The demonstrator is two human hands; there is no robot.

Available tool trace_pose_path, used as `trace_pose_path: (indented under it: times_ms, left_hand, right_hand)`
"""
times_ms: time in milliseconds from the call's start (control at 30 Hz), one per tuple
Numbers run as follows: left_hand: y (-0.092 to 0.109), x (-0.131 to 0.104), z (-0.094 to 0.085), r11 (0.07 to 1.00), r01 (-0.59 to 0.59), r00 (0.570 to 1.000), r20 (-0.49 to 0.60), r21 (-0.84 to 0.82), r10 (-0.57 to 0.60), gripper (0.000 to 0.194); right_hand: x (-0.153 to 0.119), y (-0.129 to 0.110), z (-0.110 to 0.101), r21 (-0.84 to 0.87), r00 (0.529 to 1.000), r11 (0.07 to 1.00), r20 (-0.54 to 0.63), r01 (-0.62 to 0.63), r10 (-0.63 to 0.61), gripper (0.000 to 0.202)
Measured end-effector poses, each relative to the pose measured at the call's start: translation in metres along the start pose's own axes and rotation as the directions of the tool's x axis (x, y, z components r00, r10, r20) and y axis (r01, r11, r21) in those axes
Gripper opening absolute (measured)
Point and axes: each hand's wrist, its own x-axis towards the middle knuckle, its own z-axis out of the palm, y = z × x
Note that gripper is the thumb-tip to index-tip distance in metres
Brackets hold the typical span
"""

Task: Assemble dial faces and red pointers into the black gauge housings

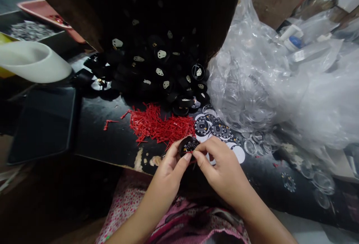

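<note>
At blk bench (98, 124) near edge: L hand (169, 166) gripping blk cup (183, 141), R hand (218, 158) pinching small red ptr (190, 152) at its dial (190, 147). Ptr pile (157, 122) just beyond, loose dials (217, 129) far side of R hand, plastic bag (252, 76) to right.

The table (98, 120) is black, and its front edge has pale chipped patches (138, 160). On it lies a loose heap of small red needles (159, 126). Behind this heap are many black round cases (182, 110); to its right, overlapping printed dials (202, 126) and clear rings (250, 147). Farther right lies 1 separate dial (288, 182).
</note>
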Motion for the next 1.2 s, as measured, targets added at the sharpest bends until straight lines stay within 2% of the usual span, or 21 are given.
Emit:
trace_pose_path:
  times_ms: [233, 433, 700, 767, 833, 900, 1000, 1067, 1200]
  left_hand:
    - [0.015, -0.006, 0.000, 0.971, -0.113, 0.993, -0.007, 0.209, 0.117, 0.023]
    - [0.018, -0.009, 0.001, 0.952, -0.157, 0.986, -0.007, 0.262, 0.165, 0.019]
    - [0.017, -0.014, -0.006, 0.876, -0.212, 0.971, -0.007, 0.432, 0.238, 0.024]
    - [0.019, -0.012, -0.008, 0.868, -0.199, 0.977, 0.029, 0.456, 0.209, 0.028]
    - [0.020, -0.009, -0.010, 0.898, -0.149, 0.988, 0.087, 0.413, 0.124, 0.031]
    - [0.020, -0.005, -0.013, 0.954, -0.034, 0.991, 0.135, 0.297, -0.007, 0.035]
    - [0.019, -0.001, -0.016, 0.978, 0.159, 0.968, 0.171, 0.138, -0.181, 0.047]
    - [0.017, 0.000, -0.019, 0.976, 0.198, 0.961, 0.179, 0.096, -0.212, 0.053]
    - [0.012, 0.000, -0.023, 0.981, 0.168, 0.974, 0.136, 0.099, -0.181, 0.047]
  right_hand:
    - [-0.003, -0.004, -0.003, 0.005, 1.000, 1.000, 0.022, -0.014, 0.014, 0.014]
    - [-0.007, -0.005, -0.005, 0.018, 0.999, 1.000, 0.045, -0.017, 0.016, 0.017]
    - [-0.015, -0.009, 0.007, 0.020, 0.998, 0.999, -0.045, 0.047, -0.046, 0.018]
    - [-0.014, -0.008, 0.006, 0.038, 0.999, 0.999, -0.034, 0.034, -0.032, 0.018]
    - [-0.012, -0.006, 0.003, 0.035, 1.000, 0.999, 0.007, -0.001, 0.001, 0.021]
    - [-0.009, -0.004, 0.000, 0.013, 0.999, 1.000, 0.032, -0.011, 0.010, 0.023]
    - [-0.005, 0.000, -0.003, -0.057, 0.998, 0.996, 0.004, 0.066, -0.066, 0.010]
    - [-0.003, 0.002, -0.001, -0.149, 0.989, 0.978, 0.006, 0.145, -0.146, 0.011]
    - [0.001, 0.004, 0.004, -0.366, 0.962, 0.891, 0.052, 0.268, -0.268, 0.014]
